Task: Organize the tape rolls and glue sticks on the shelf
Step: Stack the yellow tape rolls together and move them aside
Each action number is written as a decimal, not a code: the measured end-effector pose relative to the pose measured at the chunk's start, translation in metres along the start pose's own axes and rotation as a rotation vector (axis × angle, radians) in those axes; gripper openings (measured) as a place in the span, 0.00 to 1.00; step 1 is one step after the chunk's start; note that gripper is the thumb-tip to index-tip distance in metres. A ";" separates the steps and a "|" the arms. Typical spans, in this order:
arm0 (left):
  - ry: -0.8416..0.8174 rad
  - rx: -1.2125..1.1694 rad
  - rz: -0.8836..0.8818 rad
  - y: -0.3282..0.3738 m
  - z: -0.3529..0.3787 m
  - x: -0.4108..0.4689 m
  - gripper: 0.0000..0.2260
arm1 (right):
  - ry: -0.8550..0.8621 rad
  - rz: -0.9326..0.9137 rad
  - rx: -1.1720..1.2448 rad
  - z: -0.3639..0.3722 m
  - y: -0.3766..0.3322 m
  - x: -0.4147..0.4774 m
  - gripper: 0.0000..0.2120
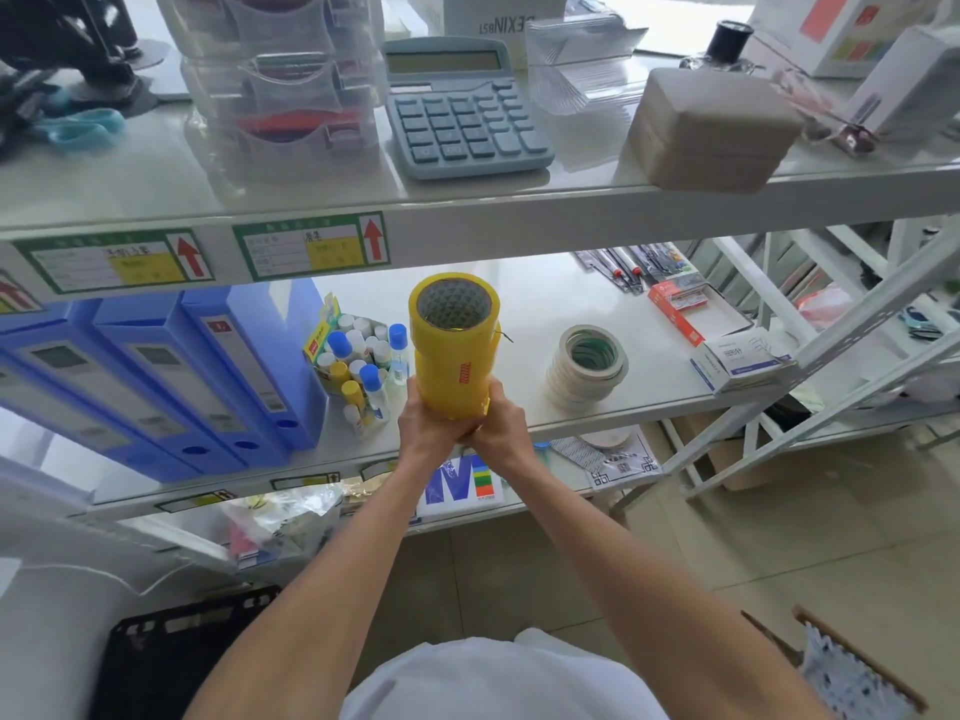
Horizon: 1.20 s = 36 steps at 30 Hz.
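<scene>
A tall stack of yellow tape rolls (453, 350) stands upright over the front of the middle shelf (524, 304). My left hand (426, 426) and my right hand (501, 426) both grip its bottom end. To its left stands a cluster of glue sticks and glue bottles (358, 358) with blue, white and yellow caps, beside a yellow-green box. To its right a stack of white tape rolls (587, 368) rests on the shelf.
Blue binders (171, 376) fill the shelf's left part. Small boxes (737, 358) and packed pens (639, 267) lie at its right. The upper shelf carries a blue calculator (462, 111), clear drawers (280, 80) and a beige box (711, 132). A black crate (176, 662) sits on the floor.
</scene>
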<state>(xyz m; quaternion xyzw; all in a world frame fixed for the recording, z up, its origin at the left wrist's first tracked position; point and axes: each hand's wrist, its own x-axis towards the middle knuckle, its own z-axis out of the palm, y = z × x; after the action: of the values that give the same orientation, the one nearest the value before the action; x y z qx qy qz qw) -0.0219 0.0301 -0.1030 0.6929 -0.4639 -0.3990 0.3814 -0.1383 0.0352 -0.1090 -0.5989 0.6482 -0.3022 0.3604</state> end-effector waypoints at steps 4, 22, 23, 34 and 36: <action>0.011 -0.018 -0.015 -0.004 -0.002 -0.006 0.40 | 0.017 -0.023 -0.004 0.002 0.001 -0.005 0.31; 0.000 0.019 0.031 -0.002 0.004 -0.002 0.41 | -0.032 -0.010 -0.049 -0.003 0.013 0.008 0.35; -0.001 0.020 0.033 -0.003 0.003 -0.001 0.41 | -0.039 -0.012 -0.047 -0.003 0.014 0.008 0.36; -0.023 0.040 0.059 -0.008 -0.002 0.008 0.38 | -0.059 0.055 0.090 0.010 0.010 0.018 0.37; -0.036 0.032 0.058 -0.008 -0.003 0.009 0.37 | -0.034 0.060 0.099 0.013 0.011 0.018 0.34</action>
<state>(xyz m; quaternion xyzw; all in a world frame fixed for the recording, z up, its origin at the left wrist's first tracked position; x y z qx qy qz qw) -0.0144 0.0248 -0.1113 0.6779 -0.4968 -0.3927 0.3733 -0.1339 0.0191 -0.1275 -0.5655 0.6439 -0.3128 0.4095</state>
